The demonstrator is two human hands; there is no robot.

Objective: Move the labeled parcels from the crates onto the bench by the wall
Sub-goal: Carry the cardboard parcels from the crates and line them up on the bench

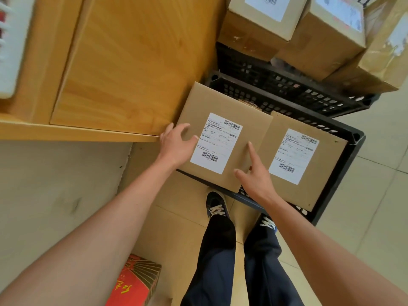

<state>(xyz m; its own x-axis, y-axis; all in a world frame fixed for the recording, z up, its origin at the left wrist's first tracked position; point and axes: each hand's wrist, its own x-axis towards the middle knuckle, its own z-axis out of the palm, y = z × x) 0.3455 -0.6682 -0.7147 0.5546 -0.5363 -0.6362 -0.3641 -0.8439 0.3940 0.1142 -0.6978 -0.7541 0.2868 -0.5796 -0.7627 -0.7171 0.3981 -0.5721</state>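
Observation:
A brown cardboard parcel with a white barcode label sits tilted on the near black crate, its left edge over the crate's rim. My left hand grips the parcel's left edge, thumb on top. My right hand rests spread on its right lower corner, index finger pointing up along the top. A second labeled parcel lies flat in the same crate, just to the right. The wooden bench runs along the left, beside the crate.
A second black crate behind holds several more taped, labeled boxes. A red printed box lies on the tiled floor by my left leg. My feet stand at the near crate's front edge. A white object sits at the bench's far left.

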